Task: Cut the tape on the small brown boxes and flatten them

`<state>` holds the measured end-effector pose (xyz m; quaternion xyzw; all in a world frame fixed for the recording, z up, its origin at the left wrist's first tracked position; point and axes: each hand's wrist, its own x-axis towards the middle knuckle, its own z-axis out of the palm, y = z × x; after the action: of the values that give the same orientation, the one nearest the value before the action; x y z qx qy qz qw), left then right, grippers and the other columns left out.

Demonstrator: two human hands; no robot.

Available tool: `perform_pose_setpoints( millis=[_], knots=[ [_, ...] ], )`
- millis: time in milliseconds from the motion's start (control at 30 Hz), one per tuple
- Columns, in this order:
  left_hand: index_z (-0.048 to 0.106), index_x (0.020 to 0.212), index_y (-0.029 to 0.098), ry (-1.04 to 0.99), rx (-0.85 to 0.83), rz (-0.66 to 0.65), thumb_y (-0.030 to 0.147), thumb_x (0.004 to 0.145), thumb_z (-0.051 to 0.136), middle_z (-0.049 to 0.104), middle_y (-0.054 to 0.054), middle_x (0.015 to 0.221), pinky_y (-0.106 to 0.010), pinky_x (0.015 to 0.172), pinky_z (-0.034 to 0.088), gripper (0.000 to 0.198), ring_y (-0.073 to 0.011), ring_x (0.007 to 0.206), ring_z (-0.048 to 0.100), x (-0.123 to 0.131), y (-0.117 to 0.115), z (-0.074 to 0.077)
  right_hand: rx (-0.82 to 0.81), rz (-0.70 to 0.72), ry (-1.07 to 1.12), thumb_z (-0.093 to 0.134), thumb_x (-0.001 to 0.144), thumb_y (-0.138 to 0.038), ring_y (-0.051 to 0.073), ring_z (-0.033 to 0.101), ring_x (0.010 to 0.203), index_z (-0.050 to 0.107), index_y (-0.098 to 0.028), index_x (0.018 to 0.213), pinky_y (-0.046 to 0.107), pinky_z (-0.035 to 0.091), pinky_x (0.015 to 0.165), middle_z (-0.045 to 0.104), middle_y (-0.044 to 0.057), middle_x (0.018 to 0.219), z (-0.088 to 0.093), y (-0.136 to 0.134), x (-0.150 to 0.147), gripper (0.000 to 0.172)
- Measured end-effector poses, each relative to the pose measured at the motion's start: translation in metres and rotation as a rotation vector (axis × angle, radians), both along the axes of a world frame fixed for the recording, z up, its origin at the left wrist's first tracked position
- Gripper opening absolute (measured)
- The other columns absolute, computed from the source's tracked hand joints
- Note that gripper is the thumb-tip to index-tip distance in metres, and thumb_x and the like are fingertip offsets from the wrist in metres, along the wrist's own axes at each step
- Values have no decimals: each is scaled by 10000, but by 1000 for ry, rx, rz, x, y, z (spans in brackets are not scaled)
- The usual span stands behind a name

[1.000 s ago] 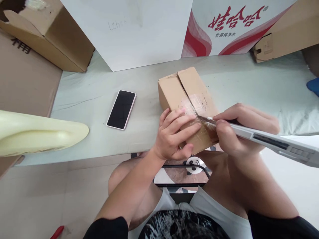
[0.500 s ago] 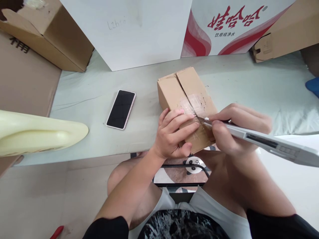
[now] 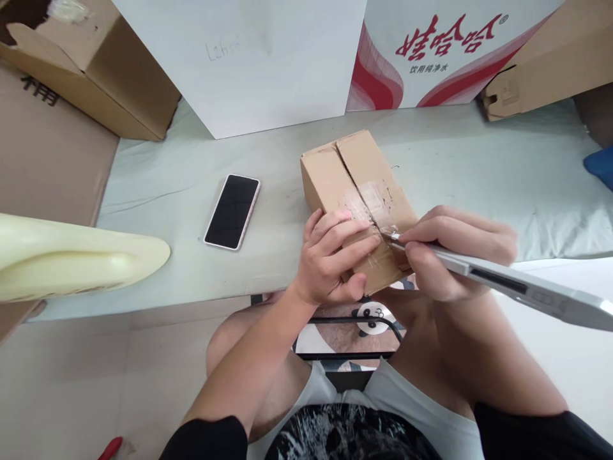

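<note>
- Pale green cloth [image 3: 280, 191] covers a table in the head view, with a light floor [image 3: 71, 370] below its near edge.
- At that near edge sits the small brown carton [image 3: 328, 172], its 2 top flaps meeting at a dark seam, with clear tape [image 3: 376, 197] across them.
- On the left part of the carton lies the left hand [image 3: 330, 255], open, 4 fingers spread over the top and the thumb toward the near end.
- Right of the carton, the right hand [image 3: 454, 252] grips a grey knife [image 3: 527, 291]; its blade [image 3: 395, 243] points left, the tip at the seam near the left fingertips.
- Left of the carton, well apart from it, lies 1 phone [image 3: 232, 211], dark screen up; farther left is a smooth pale yellow object [image 3: 86, 259], partly out of view.
- Behind the carton stand a big white box [image 3: 268, 70] with faint handwriting and a white-and-red box [image 3: 383, 76] with red characters.
- Far left behind the carton is an open brown box [image 3: 127, 83]; far right, another brown box [image 3: 555, 70] and something blue [image 3: 599, 167].
- Below the carton, between 2 bare knees, a panda print [image 3: 373, 317] shows.
</note>
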<state>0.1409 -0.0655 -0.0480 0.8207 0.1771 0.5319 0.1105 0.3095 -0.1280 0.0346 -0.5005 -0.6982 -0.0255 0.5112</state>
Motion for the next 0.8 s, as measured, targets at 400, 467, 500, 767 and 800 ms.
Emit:
perform_pose_setpoints(
  millis=[400,467,500,767,800],
  knots=[
    [731,1154,268,-5,3,-5,516,1031,331,778,-55,1121,-470,1176,402,487,-253,1195,626,1,1,-1,6,-3,0,577,770,-118,88,440,400,588,-227,631,267,317,363,530,-39,539,0,-7,7,177],
    [729,1154,269,-3,7,-6,510,1026,330,779,-54,1118,-468,1179,397,484,-253,1192,629,1,1,-1,63,-16,22,583,749,-123,89,417,378,589,-237,627,267,309,337,524,-44,529,-4,-8,7,167],
    [728,1152,271,-2,6,-6,508,1023,331,779,-53,1118,-468,1177,398,480,-254,1190,631,0,1,-1,83,-23,28,586,742,-124,91,414,373,587,-243,628,268,309,332,520,-46,523,-5,-8,7,165],
    [731,1131,279,12,9,4,504,1017,335,784,-44,1112,-459,1164,411,470,-248,1174,647,-1,1,2,-3,-21,94,586,775,-117,116,459,423,594,-256,665,317,316,401,535,-32,568,1,-17,4,177],
    [731,1132,279,12,8,4,505,1019,332,784,-45,1112,-460,1161,416,473,-248,1175,648,-1,1,2,-26,-31,90,582,781,-132,120,463,427,591,-260,676,322,321,411,539,-33,572,-1,-19,6,166]
  ],
)
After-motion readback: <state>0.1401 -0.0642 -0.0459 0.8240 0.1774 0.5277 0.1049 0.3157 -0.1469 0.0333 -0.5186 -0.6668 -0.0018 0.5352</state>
